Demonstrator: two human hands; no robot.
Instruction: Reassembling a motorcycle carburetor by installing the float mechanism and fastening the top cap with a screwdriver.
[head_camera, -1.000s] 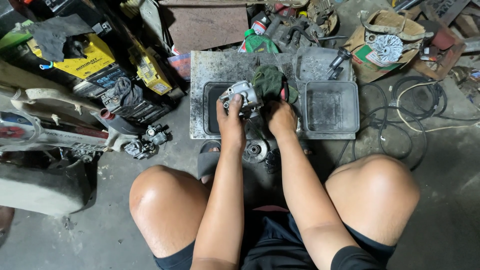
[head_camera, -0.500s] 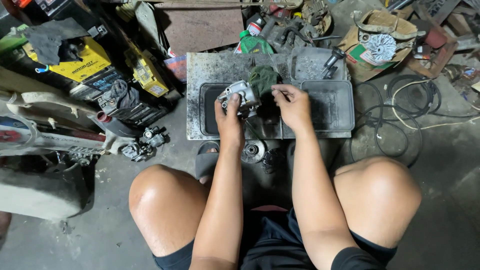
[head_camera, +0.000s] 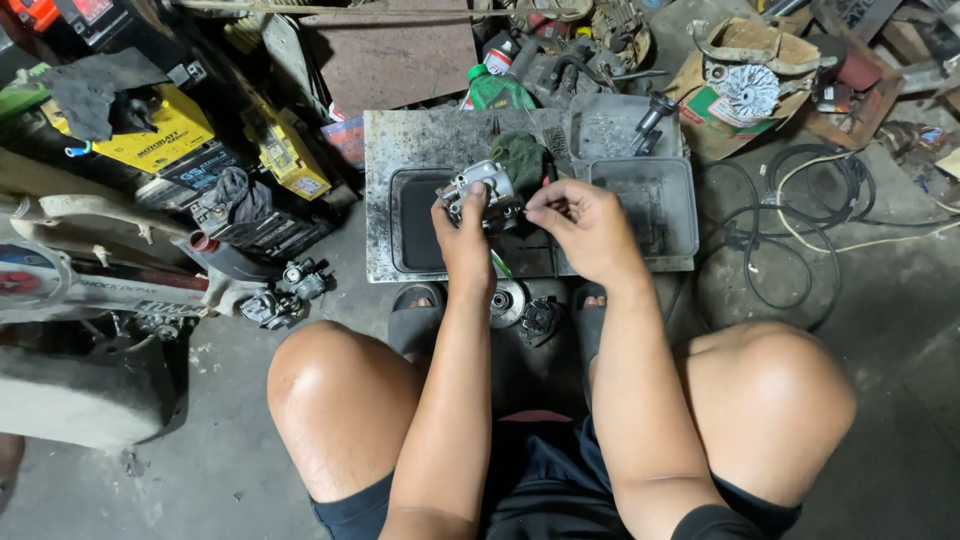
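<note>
The left hand (head_camera: 462, 222) has its grip closed around a small grey metal engine part (head_camera: 480, 190), fingers wrapped over its near side, holding it up above the left basin of a dirty metal tray (head_camera: 420, 140) that lies on the floor. The left forearm runs straight up from between the knees, wrist level. The right hand (head_camera: 585, 222) sits just beside the part, its thumb and forefinger pinched together on something thin and dark at the part's right edge; it is too small to tell what it is. The right wrist bends inward, and the forearm slants up from the right knee.

Behind the part, a dark green rag (head_camera: 520, 158) lies on the tray. The tray's right basin (head_camera: 650, 200) is just beyond the right hand. Below the hands, between two sandalled feet, a round metal piece (head_camera: 508, 300) and a dark small piece lie on the concrete floor. To the left stand yellow-topped batteries (head_camera: 150, 135) and a small carburettor-like piece (head_camera: 300, 280). A green bottle (head_camera: 497, 90) stands past the tray, and black and pale cables (head_camera: 800, 210) coil on the right.
</note>
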